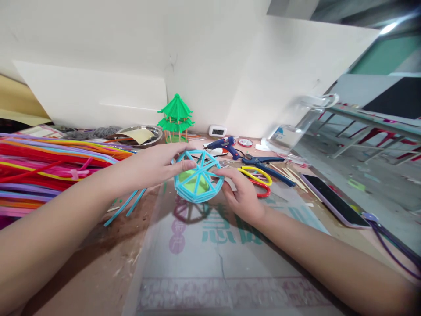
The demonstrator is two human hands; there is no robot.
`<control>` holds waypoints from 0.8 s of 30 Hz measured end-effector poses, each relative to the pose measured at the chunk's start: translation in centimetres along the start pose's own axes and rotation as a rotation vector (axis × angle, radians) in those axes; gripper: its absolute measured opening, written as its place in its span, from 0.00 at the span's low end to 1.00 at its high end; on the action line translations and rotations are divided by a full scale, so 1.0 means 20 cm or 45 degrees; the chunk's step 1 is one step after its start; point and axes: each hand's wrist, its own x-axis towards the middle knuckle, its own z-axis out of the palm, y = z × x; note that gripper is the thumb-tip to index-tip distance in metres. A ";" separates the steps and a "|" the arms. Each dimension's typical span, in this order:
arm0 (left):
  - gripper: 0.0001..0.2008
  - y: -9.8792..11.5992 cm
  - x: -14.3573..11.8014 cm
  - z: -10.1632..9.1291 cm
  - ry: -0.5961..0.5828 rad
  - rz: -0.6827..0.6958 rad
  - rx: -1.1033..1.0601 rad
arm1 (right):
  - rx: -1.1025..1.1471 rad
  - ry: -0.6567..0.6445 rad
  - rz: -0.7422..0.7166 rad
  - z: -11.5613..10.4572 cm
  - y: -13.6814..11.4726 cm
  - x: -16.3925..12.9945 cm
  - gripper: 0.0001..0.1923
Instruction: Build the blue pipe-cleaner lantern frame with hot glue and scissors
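Observation:
Between both hands is a round blue spoked frame (199, 176), apparently made of pipe cleaners, raised above the printed plastic sheet (210, 259) and casting a shadow on it. Yellow-green shows through its spokes. My left hand (161, 166) grips its left rim, thumb lying on top. From the right, my right hand (241, 193) pinches the opposite rim with thumb and forefinger. Two blue strips (123, 207) lie on the table below my left wrist. Behind the frame stands a green two-tiered pavilion model (176, 116) on thin sticks.
Colourful pipe cleaners (49, 171) are heaped at left. Beyond the hands lie a blue glue gun (226, 145), yellow-and-red-handled scissors (258, 176), blue-handled pliers (271, 166) and a small digital clock (217, 131). A phone (332, 199) and a clear plastic jug (292, 129) are at right. A metal bowl (154, 135) sits near the wall.

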 end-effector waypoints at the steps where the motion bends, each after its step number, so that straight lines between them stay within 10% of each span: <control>1: 0.30 0.00 0.01 0.01 0.011 -0.003 0.007 | -0.002 0.000 -0.003 0.00 0.00 0.00 0.16; 9: 0.15 0.05 -0.01 -0.02 0.368 0.343 0.109 | 0.047 -0.034 0.036 0.00 -0.01 -0.01 0.18; 24: 0.07 0.05 -0.03 0.07 0.441 0.639 0.408 | 0.140 -0.017 0.193 0.02 -0.03 -0.02 0.13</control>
